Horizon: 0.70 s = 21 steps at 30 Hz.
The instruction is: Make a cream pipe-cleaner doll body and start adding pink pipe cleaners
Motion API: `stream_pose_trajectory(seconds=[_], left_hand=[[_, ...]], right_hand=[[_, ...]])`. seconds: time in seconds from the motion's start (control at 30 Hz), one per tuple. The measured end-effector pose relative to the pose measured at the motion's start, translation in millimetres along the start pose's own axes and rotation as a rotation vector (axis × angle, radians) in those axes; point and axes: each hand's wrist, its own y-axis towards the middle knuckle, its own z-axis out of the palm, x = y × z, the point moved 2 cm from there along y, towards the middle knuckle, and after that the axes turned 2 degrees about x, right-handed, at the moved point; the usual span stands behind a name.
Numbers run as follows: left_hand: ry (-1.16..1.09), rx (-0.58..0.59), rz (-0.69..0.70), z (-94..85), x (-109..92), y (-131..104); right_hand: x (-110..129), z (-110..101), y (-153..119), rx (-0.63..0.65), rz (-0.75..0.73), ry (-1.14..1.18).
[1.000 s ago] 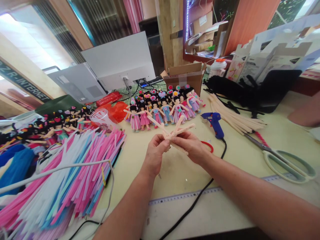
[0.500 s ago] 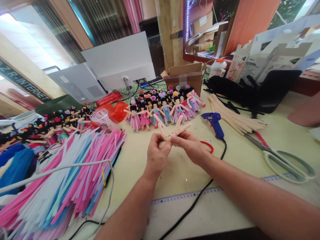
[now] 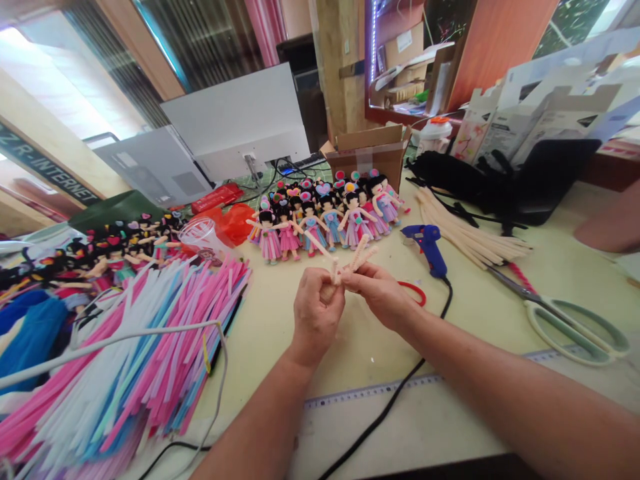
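Note:
Over the table's middle, both hands meet on a shape of bent cream pipe cleaners [image 3: 361,253]. My left hand [image 3: 317,313] is closed around its lower end, fingers curled, and partly hides it. Thumb and fingers of my right hand [image 3: 376,292] pinch it from the other side. Several fuzzy strands stick up and outward above the fingers. Just beyond stand rows of small pipe-cleaner dolls [image 3: 310,223] with black hair and pink, lilac or blue skirts. A blue glue gun [image 3: 428,247] lies to the right of my right hand, near a red ring [image 3: 420,293].
Pink, white and blue pipe cleaners [image 3: 165,347] heap up at left under a grey cable [image 3: 150,330]. Scissors [image 3: 575,327] and cream pipe cleaners [image 3: 470,227] lie at right. A ruler strip [image 3: 370,392] crosses the front, under a black cord [image 3: 380,417]. A cardboard box [image 3: 367,157] stands behind the dolls.
The strands above my fingers have shifted: the left one now leans further outward, and the right ones sit closer together. My left hand has turned slightly; both hands keep their hold.

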Motion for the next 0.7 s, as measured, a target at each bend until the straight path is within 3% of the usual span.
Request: stream_pose_trajectory(seconds=[0.23, 0.5, 0.6, 0.7], left_hand=[[0.159, 0.007, 0.118, -2.1, -8.0, 1.2], [0.226, 0.049, 0.145, -4.2, -7.6, 2.7], [0.171, 0.07, 0.11, -5.2, -8.3, 4.3], [-0.065, 0.045, -0.062, -6.8, -5.9, 7.5]], right_hand=[[-2.0, -3.6, 2.2, 0.007, -0.009, -0.037], [2.2, -6.8, 1.6, -0.032, 0.076, -0.126], [1.2, -8.4, 2.9, 0.017, 0.086, -0.052], [2.9, -9.8, 3.8, 0.017, 0.063, -0.024]])
